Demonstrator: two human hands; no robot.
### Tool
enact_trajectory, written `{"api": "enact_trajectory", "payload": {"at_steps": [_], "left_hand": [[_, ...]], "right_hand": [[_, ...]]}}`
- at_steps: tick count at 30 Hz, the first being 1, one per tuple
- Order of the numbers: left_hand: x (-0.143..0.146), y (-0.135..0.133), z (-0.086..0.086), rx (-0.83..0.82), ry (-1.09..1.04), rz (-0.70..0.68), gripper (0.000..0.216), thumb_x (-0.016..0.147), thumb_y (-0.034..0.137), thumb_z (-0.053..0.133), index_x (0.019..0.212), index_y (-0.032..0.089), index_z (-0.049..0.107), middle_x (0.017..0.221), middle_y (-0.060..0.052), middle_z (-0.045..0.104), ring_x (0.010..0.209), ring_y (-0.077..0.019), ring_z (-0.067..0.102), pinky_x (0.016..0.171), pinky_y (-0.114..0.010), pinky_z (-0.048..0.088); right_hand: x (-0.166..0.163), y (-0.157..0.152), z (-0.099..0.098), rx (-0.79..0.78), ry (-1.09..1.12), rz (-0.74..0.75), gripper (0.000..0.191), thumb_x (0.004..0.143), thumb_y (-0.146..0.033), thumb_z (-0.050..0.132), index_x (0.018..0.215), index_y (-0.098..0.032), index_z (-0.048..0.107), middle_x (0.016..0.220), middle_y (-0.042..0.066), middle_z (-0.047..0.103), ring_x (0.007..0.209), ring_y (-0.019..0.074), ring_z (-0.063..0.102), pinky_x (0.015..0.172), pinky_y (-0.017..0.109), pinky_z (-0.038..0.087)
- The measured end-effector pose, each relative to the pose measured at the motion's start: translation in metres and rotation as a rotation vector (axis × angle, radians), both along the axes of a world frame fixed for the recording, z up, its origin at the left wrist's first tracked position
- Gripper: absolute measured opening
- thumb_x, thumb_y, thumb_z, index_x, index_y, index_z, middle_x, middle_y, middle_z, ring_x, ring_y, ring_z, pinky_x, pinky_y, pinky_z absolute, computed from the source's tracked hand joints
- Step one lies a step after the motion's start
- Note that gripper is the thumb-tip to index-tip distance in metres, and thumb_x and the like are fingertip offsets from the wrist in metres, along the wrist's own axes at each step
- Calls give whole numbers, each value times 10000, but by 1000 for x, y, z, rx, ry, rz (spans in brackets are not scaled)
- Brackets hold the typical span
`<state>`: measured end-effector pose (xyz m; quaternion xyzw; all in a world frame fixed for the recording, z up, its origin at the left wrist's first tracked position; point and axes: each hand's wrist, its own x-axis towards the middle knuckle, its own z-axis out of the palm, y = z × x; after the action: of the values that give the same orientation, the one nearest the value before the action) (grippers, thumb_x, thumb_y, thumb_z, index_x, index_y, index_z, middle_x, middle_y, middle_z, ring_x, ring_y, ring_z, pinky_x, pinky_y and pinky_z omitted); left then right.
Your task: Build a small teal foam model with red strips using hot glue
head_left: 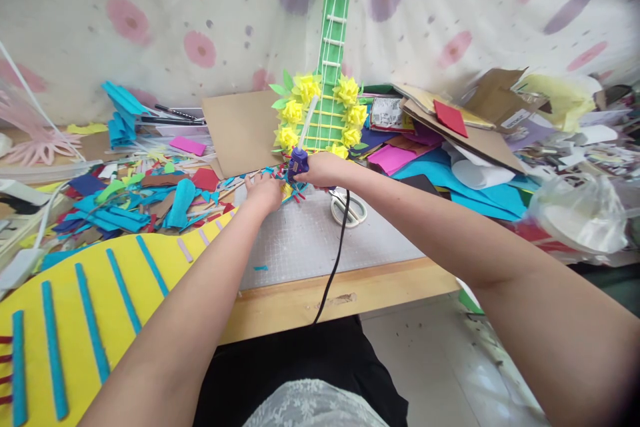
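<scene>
My right hand (pixel 323 170) is closed around a dark blue glue gun (pixel 299 164), and a whitish glue stick (pixel 308 121) juts up from its back end. The gun's black cord (pixel 334 267) runs down past the table edge. Just to the left, my left hand (pixel 265 192) reaches into the paper scraps, fingers spread; its fingertips partly disappear among them. Behind both hands a green paper guitar (pixel 324 121) leans upright, with yellow paper flowers (pixel 306 88) around its body and white strings up its neck.
White-handled scissors (pixel 353 211) lie on the grey cutting mat (pixel 285 250). A yellow board with blue strips (pixel 65 280) covers the lower left. Coloured scraps (pixel 120 203) heap at left. Cardboard and paper sheets (pixel 460 127) pile at right, near a plastic bag (pixel 575 213).
</scene>
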<state>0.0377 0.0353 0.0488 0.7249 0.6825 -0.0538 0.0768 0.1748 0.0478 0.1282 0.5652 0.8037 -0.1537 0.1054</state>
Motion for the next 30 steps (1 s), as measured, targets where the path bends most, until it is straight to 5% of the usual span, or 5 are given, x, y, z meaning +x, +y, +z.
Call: {"api": "enact_trajectory", "payload": {"at_steps": [7,14,19,23,30], "left_hand": [[-1,-1,1,-5,-6,-4,448,828,400,447,1261,323,533,1355,-103,450,1286,-318,337,1069,-527,178],[-3,-1,-4,31,-24,-13,457,816,394,455,1262,330,533,1322,-100,479,1264,-321,368,1069,-529,191],[-3,-1,-5,40,-30,-14,444,818,398,447,1248,340,545,1295,-97,495,1257,-316,375,1065,-528,203],[-3,-1,-6,45,-25,-17,453,819,404,452,1256,325,540,1311,-101,486,1264,-320,367,1072,-533,186],[-2,-1,-5,33,-15,-3,444,824,390,464,1255,314,542,1334,-103,476,1280,-313,351,1074,-523,181]], "right_hand": [[10,-3,-4,1,151,-48,377,846,-443,494,782,-111,659,678,85,679,522,125,605,597,238,480],[49,-18,-18,19,556,-176,346,828,-445,535,967,-142,630,808,77,689,495,85,559,482,208,449],[78,-20,-39,3,766,-193,394,831,-477,502,870,-116,655,619,50,631,465,84,524,488,210,433],[77,-20,-50,60,756,-198,412,809,-512,516,888,-134,660,647,52,648,473,100,535,490,228,425],[49,-34,-34,384,395,7,333,829,-432,532,1010,-177,648,928,82,689,859,209,627,702,270,429]]}}
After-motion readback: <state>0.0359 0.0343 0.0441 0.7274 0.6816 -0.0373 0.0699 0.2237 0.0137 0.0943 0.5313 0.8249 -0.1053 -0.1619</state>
